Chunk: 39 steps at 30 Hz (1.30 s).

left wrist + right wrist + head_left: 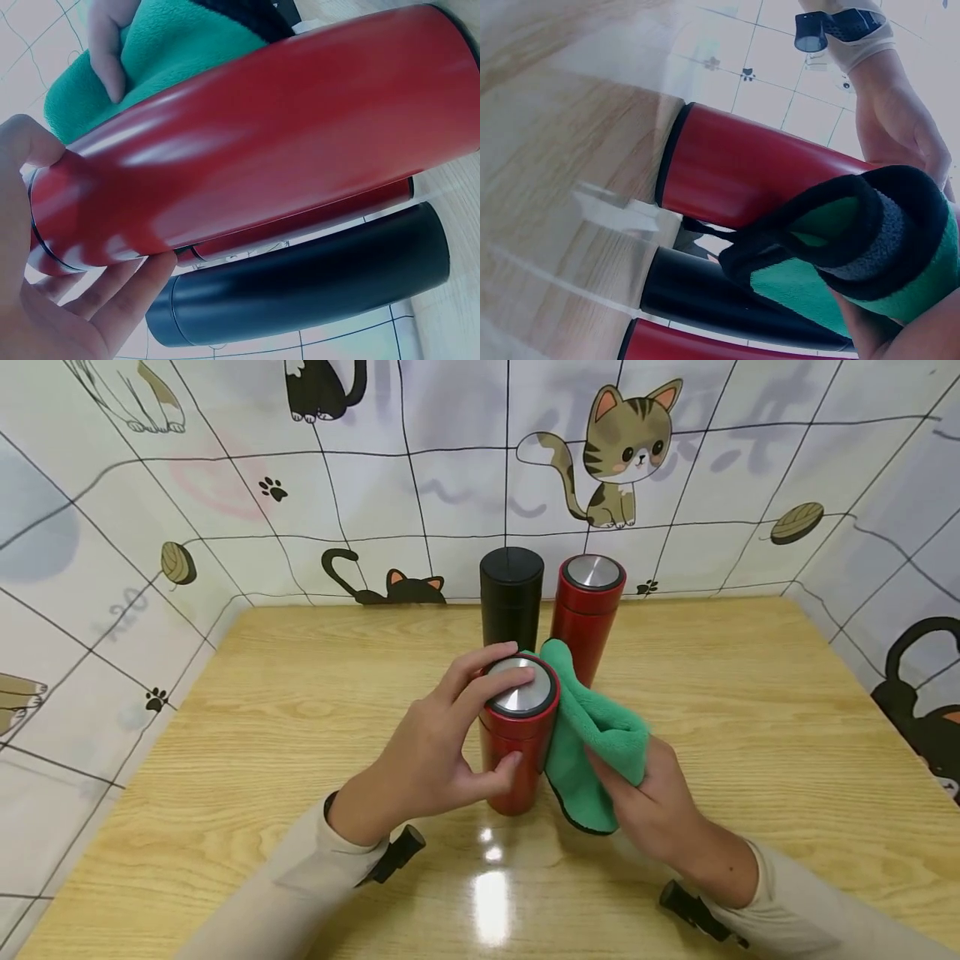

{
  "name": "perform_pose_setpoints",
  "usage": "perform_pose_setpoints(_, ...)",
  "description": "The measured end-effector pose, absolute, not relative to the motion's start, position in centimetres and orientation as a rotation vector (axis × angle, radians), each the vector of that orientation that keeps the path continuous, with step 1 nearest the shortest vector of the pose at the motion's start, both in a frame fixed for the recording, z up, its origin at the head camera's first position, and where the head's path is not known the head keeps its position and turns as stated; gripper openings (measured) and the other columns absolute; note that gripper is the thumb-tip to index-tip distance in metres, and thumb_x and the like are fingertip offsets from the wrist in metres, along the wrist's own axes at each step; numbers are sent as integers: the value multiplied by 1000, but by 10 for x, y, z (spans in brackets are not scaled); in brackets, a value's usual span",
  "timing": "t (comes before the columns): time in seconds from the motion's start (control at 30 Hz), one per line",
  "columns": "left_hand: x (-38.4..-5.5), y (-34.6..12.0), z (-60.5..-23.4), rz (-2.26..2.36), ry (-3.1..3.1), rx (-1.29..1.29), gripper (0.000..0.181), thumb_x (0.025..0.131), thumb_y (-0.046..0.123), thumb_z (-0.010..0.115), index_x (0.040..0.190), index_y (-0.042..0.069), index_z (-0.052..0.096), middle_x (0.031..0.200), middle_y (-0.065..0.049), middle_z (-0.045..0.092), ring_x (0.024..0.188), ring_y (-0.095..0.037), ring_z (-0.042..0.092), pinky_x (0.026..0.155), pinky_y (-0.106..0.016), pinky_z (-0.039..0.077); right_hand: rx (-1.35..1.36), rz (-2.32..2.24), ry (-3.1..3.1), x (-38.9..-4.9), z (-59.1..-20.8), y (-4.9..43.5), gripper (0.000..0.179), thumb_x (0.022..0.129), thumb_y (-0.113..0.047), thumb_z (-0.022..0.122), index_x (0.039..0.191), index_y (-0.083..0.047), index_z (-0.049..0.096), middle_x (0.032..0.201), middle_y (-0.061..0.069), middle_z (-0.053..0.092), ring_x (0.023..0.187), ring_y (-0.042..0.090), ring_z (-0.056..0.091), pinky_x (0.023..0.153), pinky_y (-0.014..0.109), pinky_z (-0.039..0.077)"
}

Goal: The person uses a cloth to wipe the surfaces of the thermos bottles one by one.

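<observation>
A red thermos (514,768) with a silver-topped lid (522,687) stands upright on the table. My left hand (435,743) grips it near the top, thumb on the near side and fingers over and behind the lid; the left wrist view shows the thumb and fingertips on the red body (262,135). In my right hand (660,802) is a folded green cloth (600,743) with dark edging, pinched between thumb and fingers. The cloth lies against the thermos's right side. In the right wrist view the cloth (810,292) overlaps the red thermos (742,169).
Just behind stand a black thermos (512,597) and a second red thermos (588,618), both upright. The wooden table (300,693) meets a backdrop (465,485) printed with cats and grid lines at the back and sides. Each wrist wears a strapped camera.
</observation>
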<state>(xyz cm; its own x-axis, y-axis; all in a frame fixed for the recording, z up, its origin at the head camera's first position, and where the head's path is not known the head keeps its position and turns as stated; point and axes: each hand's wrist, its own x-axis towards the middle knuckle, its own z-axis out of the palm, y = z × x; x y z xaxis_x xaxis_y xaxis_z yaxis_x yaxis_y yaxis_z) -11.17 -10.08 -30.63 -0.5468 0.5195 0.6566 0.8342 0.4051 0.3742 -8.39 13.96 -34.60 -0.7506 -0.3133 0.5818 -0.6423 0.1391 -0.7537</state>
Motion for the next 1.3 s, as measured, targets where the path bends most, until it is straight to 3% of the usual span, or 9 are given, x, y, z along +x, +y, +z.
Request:
perform_pose_setpoints(0.37, -113, -102, -309, -969, -2198, -1181, 63, 77, 16, 73, 135, 11, 47, 152, -13, 42, 111, -18, 64, 80, -26, 57, 904, 1589, -2143, -82, -344, 140, 58, 89, 21, 49, 144, 2, 50, 152, 8, 49, 141, 14, 47, 111, 21, 42)
perform_pose_setpoints(0.67, -115, -102, -309, -1033, -2164, -1167, 62, 75, 14, 75, 133, 13, 52, 146, -17, 39, 119, -28, 60, 96, -32, 56, 851, 1627, -2268, -82, -340, 138, 59, 95, 12, 51, 149, -11, 46, 155, 5, 47, 140, 12, 48, 107, 21, 46)
perform_pose_setpoints(0.83, -114, -103, -308, -1005, -2192, -1159, 63, 75, 16, 75, 134, 14, 52, 146, -14, 42, 114, -22, 62, 88, -29, 57, 873, 1578, -2142, -80, -343, 139, 59, 89, 19, 51, 144, -2, 51, 150, 4, 52, 137, 11, 51, 108, 19, 44)
perform_pose_setpoints(0.97, -114, -103, -308, -991, -2212, -1150, 63, 76, 18, 74, 135, 13, 51, 148, -12, 43, 109, -17, 65, 84, -26, 57, 879, 1572, -2173, -81, -342, 140, 59, 91, 18, 51, 146, -3, 49, 151, 5, 51, 138, 11, 50, 108, 19, 44)
perform_pose_setpoints(1.13, -113, -102, -309, -987, -2231, -1145, 68, 76, 24, 82, 135, 12, 50, 148, -11, 43, 110, -17, 66, 89, -27, 58, 854, 1603, -2281, -81, -342, 140, 60, 95, 12, 52, 150, -12, 45, 154, 3, 47, 139, 11, 49, 106, 20, 46)
perform_pose_setpoints(1.3, -112, -101, -309, -988, -2242, -1137, 79, 72, 31, 90, 137, 12, 49, 149, -11, 42, 116, -19, 65, 94, -28, 57, 863, 1574, -2234, -81, -343, 140, 58, 94, 14, 51, 148, -7, 48, 152, 6, 50, 139, 12, 49, 107, 20, 45)
